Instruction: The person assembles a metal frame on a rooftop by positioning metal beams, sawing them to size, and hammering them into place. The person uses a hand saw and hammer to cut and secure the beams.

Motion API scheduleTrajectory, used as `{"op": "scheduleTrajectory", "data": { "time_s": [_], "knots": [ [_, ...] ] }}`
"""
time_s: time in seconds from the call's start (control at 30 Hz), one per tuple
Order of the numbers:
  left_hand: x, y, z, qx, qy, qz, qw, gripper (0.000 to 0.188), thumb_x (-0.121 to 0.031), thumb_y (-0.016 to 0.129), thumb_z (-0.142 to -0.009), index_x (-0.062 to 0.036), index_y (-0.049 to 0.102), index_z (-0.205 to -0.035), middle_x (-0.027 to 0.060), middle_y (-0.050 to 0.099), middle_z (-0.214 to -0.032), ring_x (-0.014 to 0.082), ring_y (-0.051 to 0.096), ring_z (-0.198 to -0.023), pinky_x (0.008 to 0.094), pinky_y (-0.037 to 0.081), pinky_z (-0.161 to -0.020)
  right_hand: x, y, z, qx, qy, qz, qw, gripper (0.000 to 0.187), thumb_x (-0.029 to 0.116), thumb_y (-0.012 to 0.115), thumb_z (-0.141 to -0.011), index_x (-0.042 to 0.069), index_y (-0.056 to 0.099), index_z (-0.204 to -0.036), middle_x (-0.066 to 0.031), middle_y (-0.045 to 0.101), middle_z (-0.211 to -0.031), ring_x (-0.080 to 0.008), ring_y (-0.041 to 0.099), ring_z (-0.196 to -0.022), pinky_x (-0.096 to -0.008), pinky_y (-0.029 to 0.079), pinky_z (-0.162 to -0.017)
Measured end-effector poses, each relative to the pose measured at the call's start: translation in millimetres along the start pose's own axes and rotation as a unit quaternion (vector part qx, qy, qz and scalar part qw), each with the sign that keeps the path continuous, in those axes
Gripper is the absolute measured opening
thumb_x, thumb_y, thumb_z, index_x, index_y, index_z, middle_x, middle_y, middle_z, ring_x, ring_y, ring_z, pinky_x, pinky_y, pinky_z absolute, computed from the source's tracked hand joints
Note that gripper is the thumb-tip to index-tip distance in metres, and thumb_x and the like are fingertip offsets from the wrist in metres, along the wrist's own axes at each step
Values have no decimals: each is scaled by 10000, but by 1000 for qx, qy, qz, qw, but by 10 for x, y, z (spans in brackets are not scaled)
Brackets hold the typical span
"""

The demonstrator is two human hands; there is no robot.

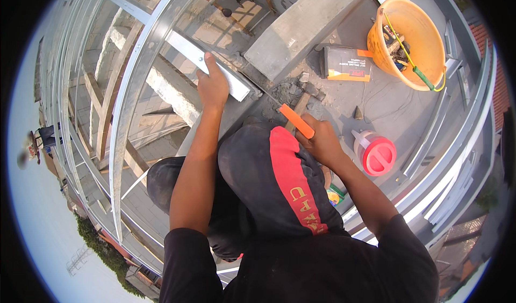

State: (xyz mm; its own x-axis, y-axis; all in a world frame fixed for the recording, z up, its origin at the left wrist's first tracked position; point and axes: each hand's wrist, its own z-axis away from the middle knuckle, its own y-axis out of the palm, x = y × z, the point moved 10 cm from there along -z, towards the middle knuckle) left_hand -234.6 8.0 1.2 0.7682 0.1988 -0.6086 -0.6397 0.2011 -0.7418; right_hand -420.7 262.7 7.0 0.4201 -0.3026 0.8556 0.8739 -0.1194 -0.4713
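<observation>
My left hand (214, 85) is closed around a pale metal channel (186, 46), thumb on its upper face. The channel slants from the roof frame to a cut-looking end near the concrete ledge. In my right hand (324, 143) is a tool with a flat orange handle (294, 119), its thin dark metal shaft pointing toward the channel's end. Whether the tip touches the channel, I cannot tell; the kind of tool is unclear. Grey mortar rubble (290, 92) lies just beyond the tool, with a wooden stick (299, 109) partly behind it.
Silver roof trusses (150, 29) curve along the left, above an open drop with wooden posts (110, 96). A concrete beam (306, 21) runs ahead. At right are an orange bucket (424, 31) of debris, a screw box (346, 64), a pink-lidded jug (378, 157) and metal strips (430, 142).
</observation>
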Motion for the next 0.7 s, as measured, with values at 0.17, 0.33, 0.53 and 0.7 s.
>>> {"op": "scheduleTrajectory", "data": {
  "time_s": [0.17, 0.33, 0.53, 0.7],
  "knots": [
    [-208, -53, -26, -14, 20, 29, 999, 1068, -745, 301, -1009, 210, 345, -1485, 413, 517, -1429, 522, 463, -1400, 474, 330, -1194, -49, -234, 585, 10, 1, -19, 1000, 118, 69, 665, -862, -2, 596, -926, -242, 622, -728, -477, 629, -692, -486, 515, -624],
    [-200, -39, -120, 5, 28, 32, 999, 1067, -740, 293, -1012, 222, 358, -1468, 418, 520, -1422, 515, 467, -1400, 480, 329, -1190, 121, -65, -295, -51, -24, -23, 998, 101, 62, 658, -867, 4, 602, -928, -232, 633, -746, -484, 633, -707, -499, 513, -634],
    [-166, -51, -38, -26, 18, 21, 999, 1054, -739, 290, -1013, 221, 408, -1431, 422, 545, -1385, 512, 500, -1370, 474, 357, -1164, 62, -492, 710, 39, 32, 6, 999, 101, 73, 649, -889, -6, 603, -932, -230, 635, -740, -467, 650, -704, -495, 513, -625],
    [-149, 0, -139, 10, 1, 21, 1000, 1037, -743, 300, -1011, 205, 438, -1409, 418, 565, -1358, 517, 521, -1342, 494, 374, -1142, 144, -93, -151, -20, 11, -8, 1000, 137, 106, 659, -901, -8, 599, -947, -240, 649, -728, -451, 666, -685, -511, 522, -631]
  ]
}}
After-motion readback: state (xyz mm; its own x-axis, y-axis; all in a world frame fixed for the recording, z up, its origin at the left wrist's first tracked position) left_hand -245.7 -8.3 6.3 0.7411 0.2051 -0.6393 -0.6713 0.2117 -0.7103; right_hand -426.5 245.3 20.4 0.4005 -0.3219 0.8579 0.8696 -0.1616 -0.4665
